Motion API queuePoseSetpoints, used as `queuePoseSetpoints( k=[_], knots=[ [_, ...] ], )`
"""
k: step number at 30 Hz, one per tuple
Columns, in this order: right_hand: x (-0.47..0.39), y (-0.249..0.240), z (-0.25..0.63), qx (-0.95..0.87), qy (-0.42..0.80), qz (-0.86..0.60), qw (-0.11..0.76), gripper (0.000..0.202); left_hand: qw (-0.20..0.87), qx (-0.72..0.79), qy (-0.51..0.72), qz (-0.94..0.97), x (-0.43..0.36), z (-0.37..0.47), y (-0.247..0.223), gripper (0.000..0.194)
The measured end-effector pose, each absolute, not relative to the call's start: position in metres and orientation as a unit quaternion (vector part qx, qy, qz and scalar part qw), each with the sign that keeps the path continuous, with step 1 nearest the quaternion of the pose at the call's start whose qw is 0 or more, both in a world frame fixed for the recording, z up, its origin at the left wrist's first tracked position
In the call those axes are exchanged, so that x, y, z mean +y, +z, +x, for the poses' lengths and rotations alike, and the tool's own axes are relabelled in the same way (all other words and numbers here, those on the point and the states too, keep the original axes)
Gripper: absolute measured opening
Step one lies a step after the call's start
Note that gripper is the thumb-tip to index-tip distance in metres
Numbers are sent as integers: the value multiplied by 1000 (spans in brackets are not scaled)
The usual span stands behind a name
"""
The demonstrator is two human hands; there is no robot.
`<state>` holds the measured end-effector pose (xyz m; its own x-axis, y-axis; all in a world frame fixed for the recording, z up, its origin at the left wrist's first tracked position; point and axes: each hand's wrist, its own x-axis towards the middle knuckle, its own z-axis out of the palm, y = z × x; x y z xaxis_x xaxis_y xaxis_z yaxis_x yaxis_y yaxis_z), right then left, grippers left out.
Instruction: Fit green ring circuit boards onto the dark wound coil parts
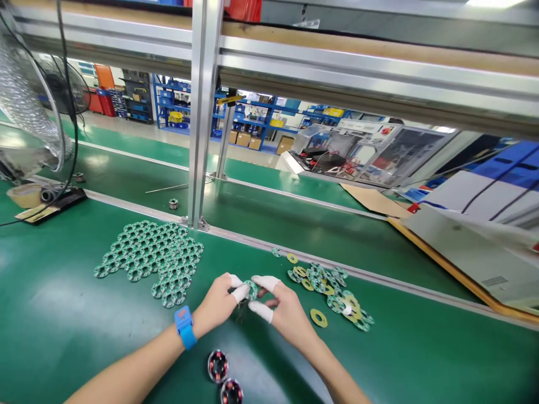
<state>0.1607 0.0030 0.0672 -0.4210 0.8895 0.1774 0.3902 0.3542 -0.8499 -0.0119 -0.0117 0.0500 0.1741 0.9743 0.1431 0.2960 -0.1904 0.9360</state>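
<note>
A small green ring-shaped board (251, 289) is between my two hands, with thin wires hanging beneath it. White covers wrap the thumb and a finger on each hand. My left hand (224, 298) pinches the ring's left side. My right hand (281, 306) has its thumb and fingers around the right side. To the left lies a flat array of green ring boards (154, 252). Loose green boards (315, 276) and yellow rings (319, 318) are scattered at the right. Two wound copper cores (218, 366) lie near the front edge of the view.
A metal post (200, 123) rises from the rail (261, 242) behind my hands. A black tray (56, 206) lies at the far left, and a small core (173, 203) stands beyond the rail. A large grey panel (471, 258) is at the right.
</note>
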Motion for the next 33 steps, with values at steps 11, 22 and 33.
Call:
queuePoseSetpoints(
  k=[11, 22, 33],
  knots=[
    [20, 56, 175, -789, 241, -469, 314, 34, 224, 568, 309, 729, -9, -23, 41, 51],
    [15, 35, 160, -865, 236, -391, 209, 34, 181, 574, 225, 766, -3, -21, 22, 36],
    [12, 26, 163, -907, 63, -381, 169, 34, 185, 578, 232, 760, -3, -20, 19, 37]
  ],
)
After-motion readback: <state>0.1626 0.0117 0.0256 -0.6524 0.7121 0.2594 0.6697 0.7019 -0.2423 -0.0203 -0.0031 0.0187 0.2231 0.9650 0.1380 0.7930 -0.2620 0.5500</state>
